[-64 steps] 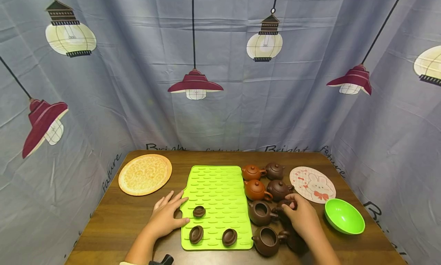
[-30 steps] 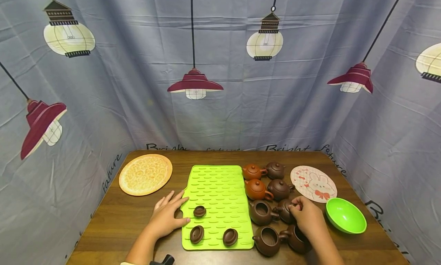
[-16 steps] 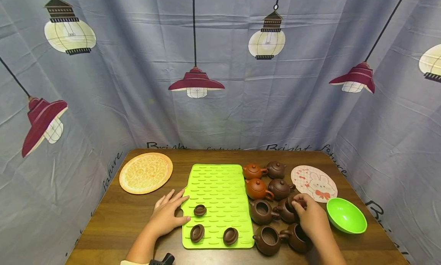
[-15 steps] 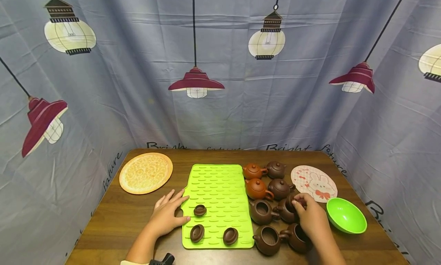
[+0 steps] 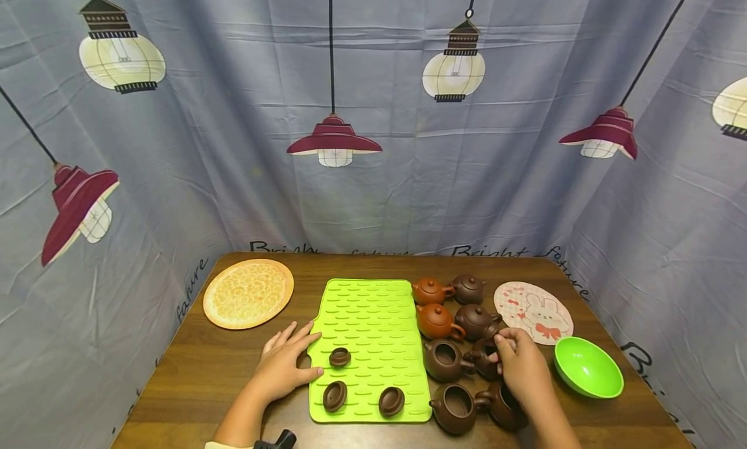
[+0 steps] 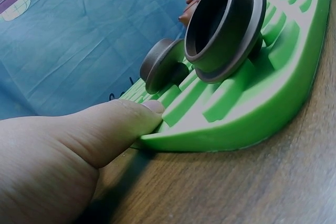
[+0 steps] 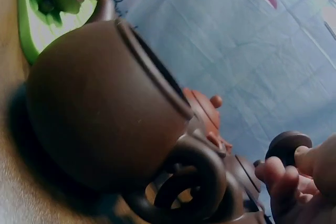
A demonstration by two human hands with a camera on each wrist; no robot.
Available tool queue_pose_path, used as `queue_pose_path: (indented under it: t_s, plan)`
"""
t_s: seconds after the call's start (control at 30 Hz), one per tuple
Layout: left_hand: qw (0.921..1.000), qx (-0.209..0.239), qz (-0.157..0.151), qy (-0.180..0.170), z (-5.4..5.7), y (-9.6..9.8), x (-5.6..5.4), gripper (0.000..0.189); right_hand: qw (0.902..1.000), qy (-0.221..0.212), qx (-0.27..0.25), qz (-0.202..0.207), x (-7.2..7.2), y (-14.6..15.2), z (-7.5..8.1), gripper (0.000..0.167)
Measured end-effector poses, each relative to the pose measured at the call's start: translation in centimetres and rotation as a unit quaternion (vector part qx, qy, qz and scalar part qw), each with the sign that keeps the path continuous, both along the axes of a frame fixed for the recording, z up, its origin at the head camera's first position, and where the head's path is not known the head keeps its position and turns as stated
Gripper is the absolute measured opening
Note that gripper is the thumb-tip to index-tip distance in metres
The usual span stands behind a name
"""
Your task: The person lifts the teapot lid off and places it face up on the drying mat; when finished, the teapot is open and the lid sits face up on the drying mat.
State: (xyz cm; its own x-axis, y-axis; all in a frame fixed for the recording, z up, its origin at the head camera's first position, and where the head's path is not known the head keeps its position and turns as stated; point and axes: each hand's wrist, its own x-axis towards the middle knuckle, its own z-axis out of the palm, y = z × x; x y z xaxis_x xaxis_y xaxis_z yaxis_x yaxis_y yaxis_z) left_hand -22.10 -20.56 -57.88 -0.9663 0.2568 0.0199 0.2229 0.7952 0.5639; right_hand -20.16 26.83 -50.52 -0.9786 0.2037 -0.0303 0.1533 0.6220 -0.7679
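My right hand (image 5: 522, 364) pinches a dark brown teapot lid (image 7: 286, 146) between thumb and fingers, just above an open brown teapot (image 5: 483, 360) partly hidden behind the hand. My left hand (image 5: 286, 361) lies spread at the left edge of the green ridged mat (image 5: 373, 319), its thumb (image 6: 126, 116) touching the rim. Three brown lids rest on the mat: a small upright one (image 5: 340, 357), a tilted one (image 5: 335, 396) and another tilted one (image 5: 391, 401). Open brown teapots stand right of the mat, one in the third row (image 5: 445, 359) and one in front (image 5: 455, 408).
Two orange teapots with lids, a rear one (image 5: 428, 291) and a nearer one (image 5: 438, 321), stand beside brown lidded teapots (image 5: 475, 320). A round bunny mat (image 5: 533, 311) and a green bowl (image 5: 588, 368) lie to the right. A round yellow mat (image 5: 248, 294) is at back left.
A second ago the right hand's fingers were at the lid on the third-row teapot. The lid has since tilted and come up off the opening. The left hand stays put.
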Motion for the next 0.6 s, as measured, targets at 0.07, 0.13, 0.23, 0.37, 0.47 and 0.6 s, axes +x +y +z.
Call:
queue_pose_path:
  t_s: [0.07,0.13,0.23,0.37,0.47,0.6]
  plan:
    - [1.0000,-0.001,-0.001,0.000,0.0,0.0,0.0,0.078,0.9983,-0.012,-0.056,0.000,0.0,0.0,0.0,0.031]
    - [1.0000,0.000,-0.001,-0.001,0.0,0.0,0.0,0.078,0.9917,-0.021,-0.127,0.000,-0.1,-0.1,-0.1,0.033]
    - [1.0000,-0.002,-0.001,-0.003,0.0,0.0,0.1,0.078,0.9695,-0.034,-0.243,0.005,-0.1,-0.2,-0.3,0.036]
    - [1.0000,-0.001,0.000,-0.003,0.0,0.0,0.1,0.077,0.9346,-0.049,-0.351,0.023,-0.1,-0.4,-0.6,0.038]
    - [1.0000,0.000,-0.001,-0.001,-0.1,0.0,0.0,0.077,0.9167,-0.053,-0.395,0.032,-0.2,-0.6,-0.6,0.036]
    - [1.0000,0.000,-0.002,0.001,0.0,0.0,0.0,0.077,0.9050,-0.050,-0.420,0.044,-0.2,-1.1,-0.5,0.032]
